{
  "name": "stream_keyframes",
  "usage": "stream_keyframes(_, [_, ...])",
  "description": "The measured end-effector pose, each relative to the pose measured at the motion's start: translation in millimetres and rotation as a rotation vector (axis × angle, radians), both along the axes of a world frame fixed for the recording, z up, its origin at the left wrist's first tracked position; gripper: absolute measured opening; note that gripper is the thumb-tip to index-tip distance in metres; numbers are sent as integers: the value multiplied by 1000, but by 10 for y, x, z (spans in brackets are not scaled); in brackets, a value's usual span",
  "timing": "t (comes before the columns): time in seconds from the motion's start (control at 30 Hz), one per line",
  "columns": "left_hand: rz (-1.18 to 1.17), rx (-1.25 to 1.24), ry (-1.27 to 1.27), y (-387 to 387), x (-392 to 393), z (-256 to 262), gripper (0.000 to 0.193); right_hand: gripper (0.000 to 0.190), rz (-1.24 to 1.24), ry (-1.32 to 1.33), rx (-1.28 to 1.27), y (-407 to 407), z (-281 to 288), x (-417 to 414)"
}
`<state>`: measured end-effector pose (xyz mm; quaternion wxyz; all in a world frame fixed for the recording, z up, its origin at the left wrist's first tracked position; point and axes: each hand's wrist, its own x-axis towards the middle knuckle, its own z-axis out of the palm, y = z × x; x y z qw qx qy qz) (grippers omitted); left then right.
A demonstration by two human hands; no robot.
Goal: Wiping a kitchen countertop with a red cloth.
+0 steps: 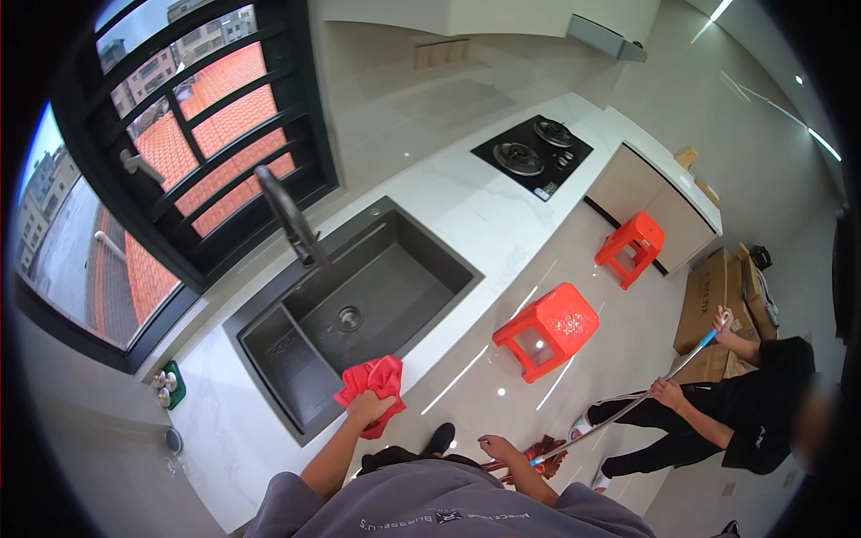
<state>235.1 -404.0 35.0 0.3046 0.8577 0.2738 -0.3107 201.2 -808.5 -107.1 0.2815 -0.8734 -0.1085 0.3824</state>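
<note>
My left hand grips a crumpled red cloth at the front rim of the dark grey sink. Part of the cloth hangs over the counter's front edge. The sink has a large basin with a round drain and a narrower compartment on the left. A dark pull-style faucet rises behind it. My right hand hangs low in front of my body, fingers curled, with nothing seen in it. Below and beyond it on the floor lies a reddish-brown mop head.
A co-worker at right holds the mop's metal pole with both hands. Two red plastic stools stand on the glossy floor. A black gas hob sits in the white countertop. Cardboard boxes lean at the wall.
</note>
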Motion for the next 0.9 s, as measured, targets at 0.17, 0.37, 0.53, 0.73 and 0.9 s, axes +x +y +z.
stream_keyframes(0.17, [-86,69,-46,-719,885,3,75,37,-197,-10,-25,-756,-154,55])
stream_keyframes(0.37, [-210,154,-109,-1474,1847,72,66,33,-280,221,-71,-1174,-499,-133])
stream_keyframes(0.53, [-272,198,-152,-1810,2581,54,61,39,-266,444,-55,-1171,-680,-107])
stream_keyframes(0.73, [-398,170,-178,-2117,3497,66,59,41,-430,304,6,-1335,-652,213])
stream_keyframes(0.9, [-413,183,-184,-2277,4221,99,60,42,-708,444,18,-1394,-370,813])
